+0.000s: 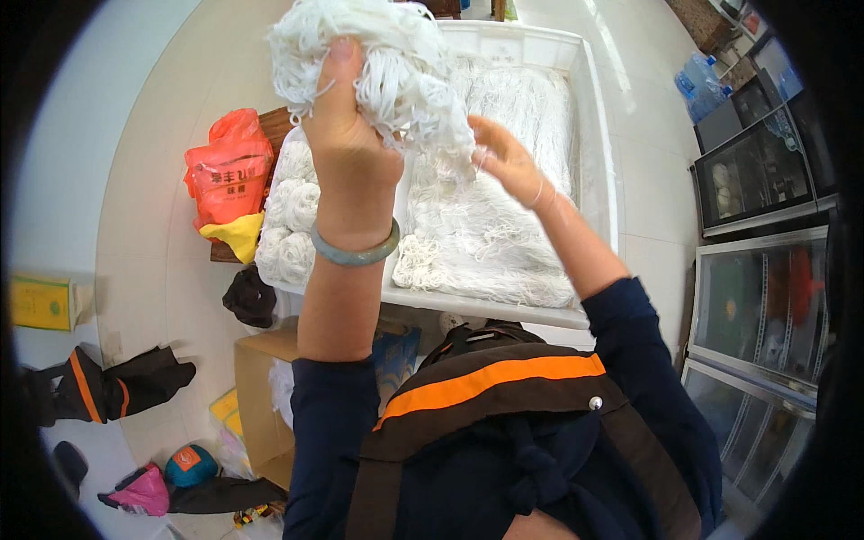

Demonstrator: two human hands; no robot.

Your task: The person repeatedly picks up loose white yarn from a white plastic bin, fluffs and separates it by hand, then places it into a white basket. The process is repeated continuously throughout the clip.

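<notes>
My left hand (347, 115) holds up a large bundle of white noodles (398, 74), its thumb pressed across the front and the other fingers hidden. At the lower right end of that bundle is my right hand (506, 162), its fingertips at the hanging strands; whether they pinch any is unclear. Below both hands stands a white plastic crate (597, 169) holding a thick layer of loose white noodles (513, 250). To its left, partly behind my left wrist, a white tray (270, 273) holds several coiled noodle bundles (300, 202).
A red plastic bag (229, 169) and a yellow one (239, 233) lie left of the tray. Near my left elbow is an open cardboard box (260, 405). Glass-door cabinets (756, 290) line the right side, with large water bottles (702, 84) farther back.
</notes>
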